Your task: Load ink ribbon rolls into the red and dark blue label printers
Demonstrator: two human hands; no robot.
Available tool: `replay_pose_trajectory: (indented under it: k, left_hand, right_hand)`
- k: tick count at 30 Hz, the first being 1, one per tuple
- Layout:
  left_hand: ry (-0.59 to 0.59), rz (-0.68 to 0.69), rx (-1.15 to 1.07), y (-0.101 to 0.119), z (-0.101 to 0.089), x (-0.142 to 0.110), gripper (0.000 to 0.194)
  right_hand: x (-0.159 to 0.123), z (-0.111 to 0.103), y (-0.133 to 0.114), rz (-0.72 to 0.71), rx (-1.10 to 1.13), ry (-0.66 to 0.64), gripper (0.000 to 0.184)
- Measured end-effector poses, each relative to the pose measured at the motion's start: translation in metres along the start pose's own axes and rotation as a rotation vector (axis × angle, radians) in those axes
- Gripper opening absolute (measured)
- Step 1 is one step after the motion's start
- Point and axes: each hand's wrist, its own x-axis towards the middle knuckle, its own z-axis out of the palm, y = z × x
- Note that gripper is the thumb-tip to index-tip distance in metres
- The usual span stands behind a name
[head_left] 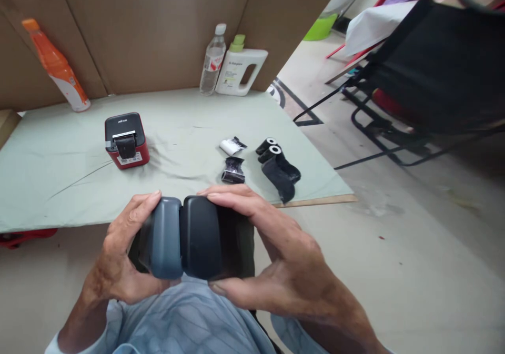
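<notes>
The left hand point(118, 254) and right hand point(286, 254) hold a smooth, blue-grey and black plastic box point(200, 236) between them. Past the left hand sits a boxy red-and-black plastic machine point(125, 140).

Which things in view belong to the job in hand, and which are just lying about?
In hand:
blue-grey and black casing, held between left hand and right hand

Lying about, untouched:
red-and-black device, white roll, small dark roll, two black rolls (these may relate; can't tell)
orange bottle, clear bottle, white jug
black chair
</notes>
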Motion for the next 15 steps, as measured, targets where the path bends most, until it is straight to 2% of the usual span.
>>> replay_pose_trajectory:
  k: [4, 10, 15]
  left_hand:
    - [0.011, -0.029, -0.060, -0.003, 0.002, -0.005, 0.115]
    - [0.053, -0.152, -0.146, -0.004, 0.012, -0.016, 0.118]
    - [0.162, -0.089, -0.135, -0.002, 0.022, -0.017, 0.115]
  right_hand:
    - [0.000, 0.000, 0.000, -0.007, 0.004, -0.009, 0.084]
    - [-0.006, 0.009, 0.001, 0.008, 0.026, 0.018, 0.087]
    - [-0.012, 0.016, 0.000, 0.011, -0.015, 0.072, 0.088]
